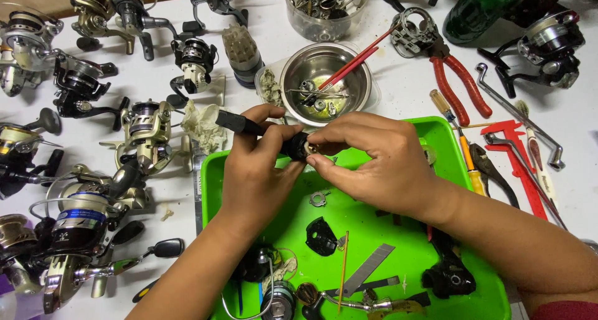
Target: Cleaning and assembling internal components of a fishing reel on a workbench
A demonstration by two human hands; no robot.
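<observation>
Along the left edge of the white table [398, 89] lie my fishing reels [87, 214], crowded side by side, some silver, some gold, some black with a blue band. Just beyond them sits a crumpled rag [202, 125], touching the corner of the green tray [464, 170].

My left hand [252, 176] is over the tray's near-left part, fingers curled and clamped around a black reel part [294, 144], with its black stem [237, 122] sticking out past my thumb toward the rag. The part is held in the air between both hands, above the tray's back edge and just in front of the steel bowl [325, 77].

That bowl holds small metal pieces in a yellowish liquid, with a red-handled brush [355, 63] leaning in it. Behind it stands a clear tub [324, 8] of metal bits.

My right hand [377, 164] meets the left one at the part: thumb and forefinger are pinched together on its brass-coloured end, the other fingers folded close. Whether they grip a separate small piece there, I cannot tell.

Below my hands, on the tray, lie a small silver washer [318, 199], a black cover plate [321, 236], a thin wooden stick [343, 270], a grey blade [369, 269] and a black reel body [448, 275].

Right of the tray are red-handled pliers [458, 83], an orange screwdriver [464, 152], a red caliper [520, 164] and a bent metal wrench [520, 117].
</observation>
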